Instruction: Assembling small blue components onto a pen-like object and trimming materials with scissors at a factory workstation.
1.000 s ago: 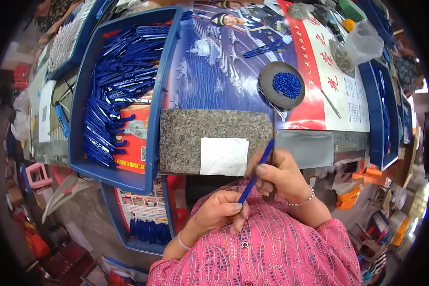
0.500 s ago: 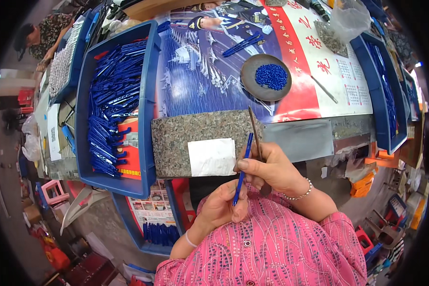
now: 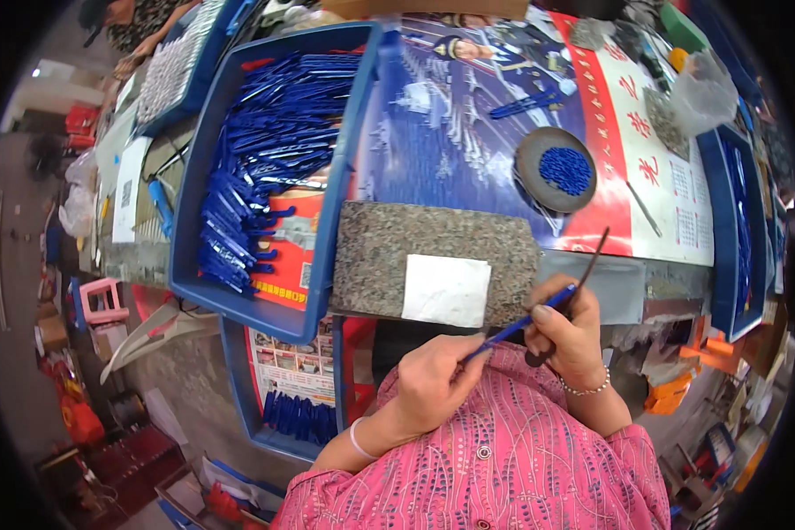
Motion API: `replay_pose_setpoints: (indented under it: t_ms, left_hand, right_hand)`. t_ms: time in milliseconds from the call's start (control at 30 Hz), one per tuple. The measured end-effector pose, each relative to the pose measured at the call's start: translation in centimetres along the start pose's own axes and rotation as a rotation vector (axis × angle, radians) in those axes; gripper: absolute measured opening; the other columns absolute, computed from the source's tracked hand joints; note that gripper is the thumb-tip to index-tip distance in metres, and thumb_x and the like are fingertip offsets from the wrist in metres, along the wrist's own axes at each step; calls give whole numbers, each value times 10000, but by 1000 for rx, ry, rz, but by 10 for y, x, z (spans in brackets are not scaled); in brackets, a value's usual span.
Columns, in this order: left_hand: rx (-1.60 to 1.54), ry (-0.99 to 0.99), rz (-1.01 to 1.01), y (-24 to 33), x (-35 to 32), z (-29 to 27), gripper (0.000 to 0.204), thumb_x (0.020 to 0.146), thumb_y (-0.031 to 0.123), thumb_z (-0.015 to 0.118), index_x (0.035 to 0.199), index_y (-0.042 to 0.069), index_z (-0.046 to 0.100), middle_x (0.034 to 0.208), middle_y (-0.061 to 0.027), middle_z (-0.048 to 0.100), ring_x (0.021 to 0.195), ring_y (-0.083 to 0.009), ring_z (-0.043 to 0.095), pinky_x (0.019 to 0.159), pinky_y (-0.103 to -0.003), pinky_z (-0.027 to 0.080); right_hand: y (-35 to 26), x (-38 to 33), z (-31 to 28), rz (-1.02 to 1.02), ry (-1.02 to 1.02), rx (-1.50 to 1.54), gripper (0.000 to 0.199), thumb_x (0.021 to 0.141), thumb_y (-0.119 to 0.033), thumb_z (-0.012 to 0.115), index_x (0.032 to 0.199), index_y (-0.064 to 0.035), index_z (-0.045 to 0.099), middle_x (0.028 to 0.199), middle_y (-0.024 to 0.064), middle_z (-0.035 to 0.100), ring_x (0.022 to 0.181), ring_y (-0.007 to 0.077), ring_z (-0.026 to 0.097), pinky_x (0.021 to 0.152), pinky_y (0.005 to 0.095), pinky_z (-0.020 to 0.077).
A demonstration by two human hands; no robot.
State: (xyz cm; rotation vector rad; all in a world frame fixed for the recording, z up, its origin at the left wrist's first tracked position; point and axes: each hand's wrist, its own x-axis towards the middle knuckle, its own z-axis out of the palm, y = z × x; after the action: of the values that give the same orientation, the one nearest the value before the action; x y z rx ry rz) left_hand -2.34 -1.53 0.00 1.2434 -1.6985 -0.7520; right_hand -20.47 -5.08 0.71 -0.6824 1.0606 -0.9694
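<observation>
A slim blue plastic stick (image 3: 508, 333) runs slantwise between my two hands, above my lap. Its lower left end is pinched in the fingers of my left hand (image 3: 435, 382). Near its upper right end, the fingers of my right hand (image 3: 565, 325) are closed against it. The same right hand grips a thin dark pointed rod (image 3: 599, 252), which sticks up past the knuckles; a rounded dark end shows below the palm. Just beyond the hands lies a speckled stone slab (image 3: 380, 256) with a folded white paper (image 3: 446, 290) on it.
Left of the slab stands a blue tray (image 3: 322, 256) of many slim blue pieces; a lower blue tray (image 3: 243, 397) holds more. A round dish (image 3: 532, 187) contains small blue beads (image 3: 565, 170). A thin metal rod (image 3: 645, 209) lies on the poster (image 3: 477, 194). Another blue tray (image 3: 724, 291) stands at right.
The blue stick has tilted from nearly upright to a slant. My left hand has turned, its back now showing. The view has shifted, so the table things appear farther right.
</observation>
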Motion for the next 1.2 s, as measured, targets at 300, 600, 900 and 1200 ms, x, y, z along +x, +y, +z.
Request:
replay_pose_setpoints:
  t_ms: [300, 600, 900, 1200]
  left_hand:
    - [38, 66, 185, -1, -3, -12, 294, 668, -46, 716, 898, 14, 542, 738, -107, 628, 520, -209, 575, 448, -283, 443]
    - [164, 63, 142, -1, -15, -30, 303, 655, -29, 718, 911, 14, 561, 737, -108, 625, 540, -220, 591, 472, -302, 461]
    - [328, 100, -186, -33, -126, -102, 130, 752, 62, 633, 863, 13, 584, 750, -136, 612, 626, -280, 615, 565, -354, 497]
    - [912, 577, -944, -116, -321, -208, 113, 828, 133, 563, 880, 35, 584, 832, -169, 609, 791, -342, 587, 691, -397, 462]
  right_hand:
    - [12, 0, 7, 52, -12, 215, 159, 808, -95, 623, 893, 12, 540, 635, 89, 567, 417, 94, 455, 396, 231, 400]
    - [15, -3, 26, 82, -74, 211, 146, 814, -83, 613, 899, 5, 533, 636, 86, 565, 417, 93, 456, 390, 228, 398]
    - [26, -16, 83, 40, -466, -399, 220, 834, -119, 575, 993, 34, 566, 706, 69, 604, 451, 50, 447, 416, 175, 356]
    - [24, -7, 104, 29, -589, -537, 211, 913, -87, 437, 990, 35, 591, 763, 59, 641, 471, 30, 440, 441, 179, 357]
